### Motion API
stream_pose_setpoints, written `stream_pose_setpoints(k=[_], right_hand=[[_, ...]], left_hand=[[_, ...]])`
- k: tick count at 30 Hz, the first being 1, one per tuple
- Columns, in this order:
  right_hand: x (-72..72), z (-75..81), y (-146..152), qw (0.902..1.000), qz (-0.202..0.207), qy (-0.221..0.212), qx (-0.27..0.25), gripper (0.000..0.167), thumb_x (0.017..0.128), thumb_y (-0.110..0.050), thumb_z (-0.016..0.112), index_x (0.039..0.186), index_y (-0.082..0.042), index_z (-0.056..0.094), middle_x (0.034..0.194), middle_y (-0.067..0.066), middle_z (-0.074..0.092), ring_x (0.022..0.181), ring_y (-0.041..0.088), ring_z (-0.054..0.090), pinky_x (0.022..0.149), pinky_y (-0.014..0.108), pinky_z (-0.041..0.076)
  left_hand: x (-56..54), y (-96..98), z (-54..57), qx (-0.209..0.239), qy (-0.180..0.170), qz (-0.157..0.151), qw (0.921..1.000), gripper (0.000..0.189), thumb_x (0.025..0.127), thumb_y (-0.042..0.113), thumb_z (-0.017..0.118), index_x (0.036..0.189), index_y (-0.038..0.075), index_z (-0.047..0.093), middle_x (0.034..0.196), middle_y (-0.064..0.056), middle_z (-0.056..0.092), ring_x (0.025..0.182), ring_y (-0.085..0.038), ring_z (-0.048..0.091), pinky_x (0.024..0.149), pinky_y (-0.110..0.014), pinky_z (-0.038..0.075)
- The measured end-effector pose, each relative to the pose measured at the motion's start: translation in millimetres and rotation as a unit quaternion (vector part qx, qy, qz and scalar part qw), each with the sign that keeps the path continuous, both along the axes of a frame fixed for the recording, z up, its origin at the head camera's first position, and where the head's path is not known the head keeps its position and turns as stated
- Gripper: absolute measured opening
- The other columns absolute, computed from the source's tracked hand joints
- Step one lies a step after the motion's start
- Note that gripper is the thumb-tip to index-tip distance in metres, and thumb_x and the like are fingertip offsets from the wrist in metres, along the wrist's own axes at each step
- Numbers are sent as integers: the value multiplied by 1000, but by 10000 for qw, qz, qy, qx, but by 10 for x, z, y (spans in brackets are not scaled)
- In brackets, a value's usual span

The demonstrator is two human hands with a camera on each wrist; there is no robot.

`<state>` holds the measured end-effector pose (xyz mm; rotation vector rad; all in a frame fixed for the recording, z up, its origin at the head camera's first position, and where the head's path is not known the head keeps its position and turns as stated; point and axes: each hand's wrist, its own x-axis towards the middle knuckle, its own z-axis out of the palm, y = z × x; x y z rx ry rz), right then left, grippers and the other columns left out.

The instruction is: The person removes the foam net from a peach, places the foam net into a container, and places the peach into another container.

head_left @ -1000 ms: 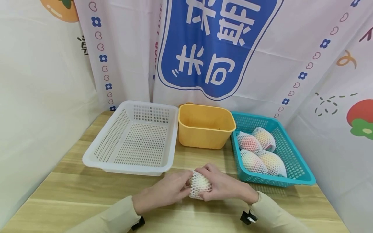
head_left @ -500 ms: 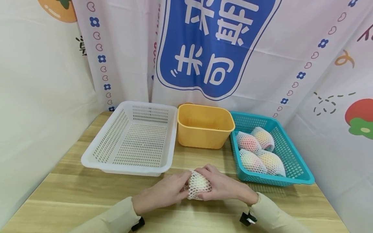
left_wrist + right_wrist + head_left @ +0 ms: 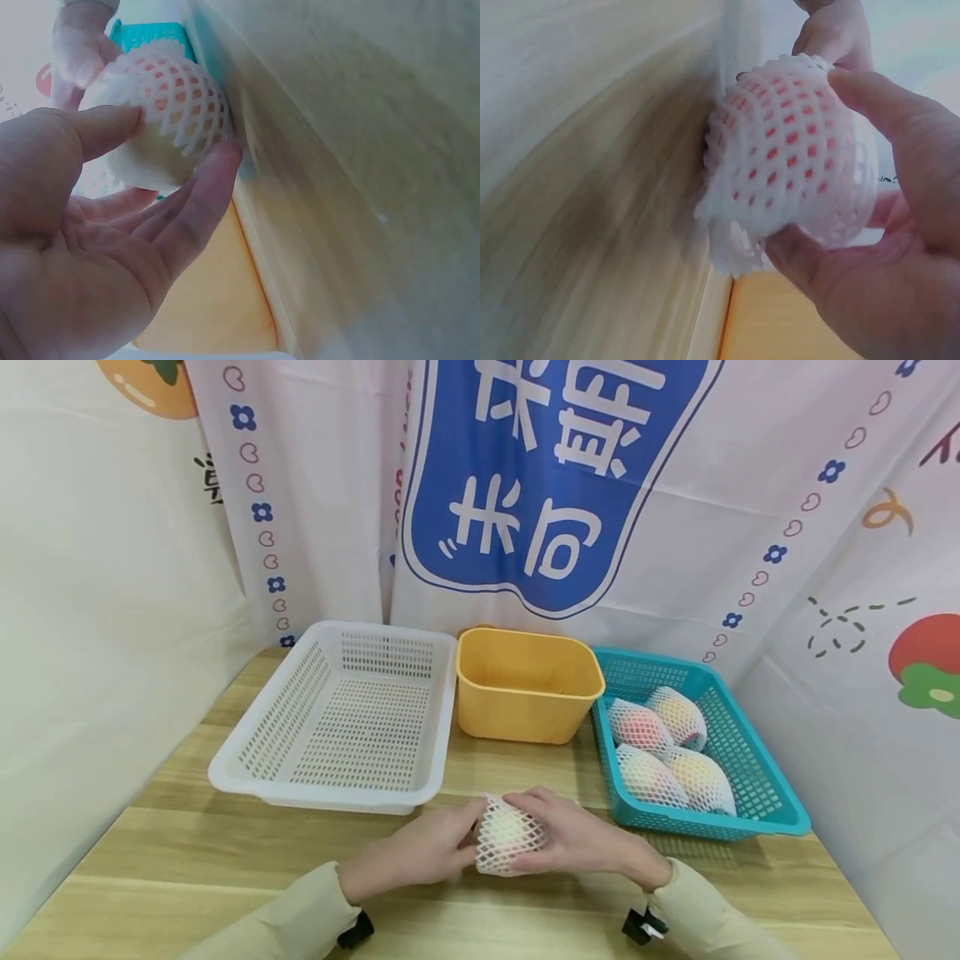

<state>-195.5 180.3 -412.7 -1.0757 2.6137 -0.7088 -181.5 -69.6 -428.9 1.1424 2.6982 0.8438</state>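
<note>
A round, pale yellow and reddish fruit (image 3: pixel 508 837) in a white foam net is between my two hands, above the wooden table near its front. My right hand (image 3: pixel 573 837) grips it from the right, thumb on the near side and fingers over the far side. My left hand (image 3: pixel 427 850) holds its left end between thumb and fingers. In the left wrist view, a bare pale patch of the fruit (image 3: pixel 154 161) shows beside the net's edge. The right wrist view has red skin behind the foam net (image 3: pixel 784 146), with loose netting hanging below.
A white slotted basket (image 3: pixel 225 770) stands at the left with nothing visible inside. A yellow bin (image 3: pixel 525 718) is behind my hands. On the right, a teal basket (image 3: pixel 780 822) contains several netted fruits (image 3: pixel 701 781). A printed cloth (image 3: pixel 315 510) hangs behind.
My left hand has shifted slightly left and its fingers now sit farther from my right hand. The net's left side reaches a little further left and up. The baskets have not moved.
</note>
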Motion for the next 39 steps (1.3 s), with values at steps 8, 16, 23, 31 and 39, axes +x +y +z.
stream_pose_setpoints(k=[8, 16, 23, 31, 39], right_hand=[[-11, -14, 132, 9992, 222, -331, -45, 80, 86, -49, 71, 152, -20, 35, 145, 1, 50, 127, 18, 52, 100, 36, 49], [-47, -83, 148, 9970, 117, -703, -308, 75, 86, -48, 71, 150, -26, 38, 141, -3, 55, 119, 10, 56, 96, 27, 49], [-59, -72, 124, 9977, 1, -599, -320, 70, 84, -50, 72, 145, -29, 46, 133, -8, 61, 112, 4, 59, 95, 25, 49], [-34, -40, 78, 9973, -59, -554, -476, 69, 83, -53, 71, 142, -22, 52, 132, -7, 62, 115, 5, 60, 96, 25, 50], [-9, -31, 64, 9955, -155, -575, -740, 60, 86, -43, 73, 138, -19, 56, 130, -3, 65, 111, 8, 62, 86, 21, 53]], left_hand=[[-2, -46, 15, 117, -26, -136, 9998, 22, 91, 8, 63, 106, 11, 47, 86, -1, 64, 67, -3, 52, 56, -16, 45], [-8, -54, 46, -11, -331, -188, 9993, 22, 90, 11, 64, 104, 14, 48, 84, 3, 60, 66, 0, 50, 55, -15, 46], [-23, -50, 52, -433, -372, -324, 9978, 35, 84, 22, 66, 112, 13, 47, 82, 3, 57, 66, -1, 46, 57, -16, 44], [7, -38, 26, -417, -422, -184, 9981, 48, 82, 20, 69, 122, 7, 46, 83, 3, 57, 68, 0, 47, 58, -15, 44], [40, -2, 40, -362, -339, -23, 9988, 48, 79, 24, 72, 118, 12, 47, 99, 3, 60, 82, -3, 53, 70, -19, 49]])
